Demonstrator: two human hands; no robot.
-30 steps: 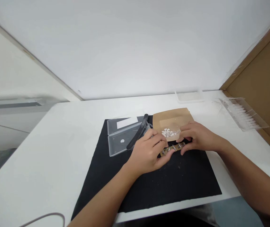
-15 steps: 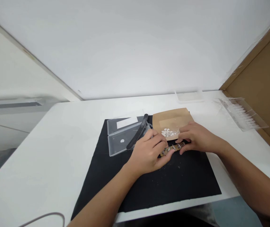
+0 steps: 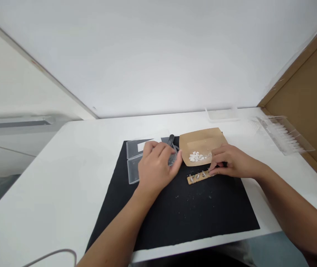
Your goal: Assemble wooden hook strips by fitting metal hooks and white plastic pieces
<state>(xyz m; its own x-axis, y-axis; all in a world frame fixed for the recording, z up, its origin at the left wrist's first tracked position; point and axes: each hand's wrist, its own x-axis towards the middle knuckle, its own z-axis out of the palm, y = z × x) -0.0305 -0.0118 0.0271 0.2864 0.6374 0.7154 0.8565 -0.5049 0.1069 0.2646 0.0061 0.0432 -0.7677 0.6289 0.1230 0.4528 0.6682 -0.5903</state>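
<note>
My right hand (image 3: 227,160) pinches thumb and fingers together at the right end of a narrow brown strip (image 3: 206,175), which lies on the black mat (image 3: 203,211). Several small clear and metallic pieces stand along the strip; its right tip is hidden by my fingertips. My left hand (image 3: 157,165) hovers or rests over a clear plastic case (image 3: 133,171), fingers curved and thumb apart. Below it, the black nail file (image 3: 171,139) shows only its upper end. Just behind the strip sits a brown paper tray (image 3: 203,138) with small white pieces (image 3: 196,157) in it.
At the right, a clear pack of white nail tips (image 3: 284,137) lies near a cardboard panel (image 3: 308,92). A shallow clear tray (image 3: 222,114) stands by the back wall. Specks of debris dot the mat. A cable (image 3: 58,252) lies at the front left.
My left hand has let go of the strip and moved left over the case and file, its thumb now spread. My right hand has stayed at the strip's right end, its fingers closer together.
</note>
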